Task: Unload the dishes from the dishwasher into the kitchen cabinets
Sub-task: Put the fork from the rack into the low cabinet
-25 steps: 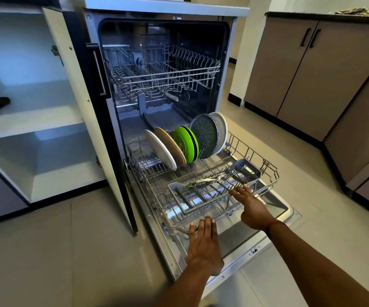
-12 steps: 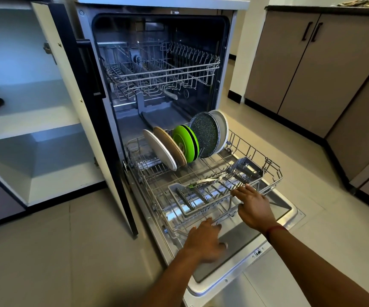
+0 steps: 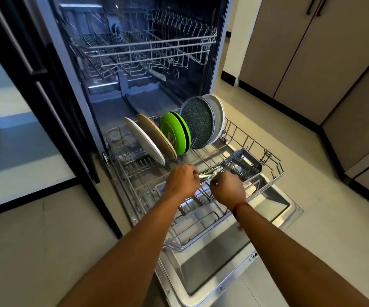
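The dishwasher's lower rack (image 3: 272,173) is pulled out over the open door (image 3: 212,269). Several plates stand upright at its back: a white plate (image 3: 143,145), a tan plate (image 3: 154,134), a green plate (image 3: 172,131), a dark speckled plate (image 3: 198,121) and a grey-white plate (image 3: 217,114). Metal cutlery (image 3: 207,175) lies across the rack's middle. My left hand (image 3: 182,181) and my right hand (image 3: 227,188) are both closed on this cutlery, side by side. A grey cutlery basket (image 3: 245,162) sits just right of the hands.
The upper rack (image 3: 148,49) inside the dishwasher holds no dishes. An open white cabinet with shelves (image 3: 24,147) is on the left, its dark door edge (image 3: 52,107) beside the dishwasher. Closed beige cabinets (image 3: 312,52) line the right wall. Tiled floor surrounds the door.
Both hands moved forward from the rack's front edge to the middle and closed on the cutlery. The camera came closer and lower toward the rack.
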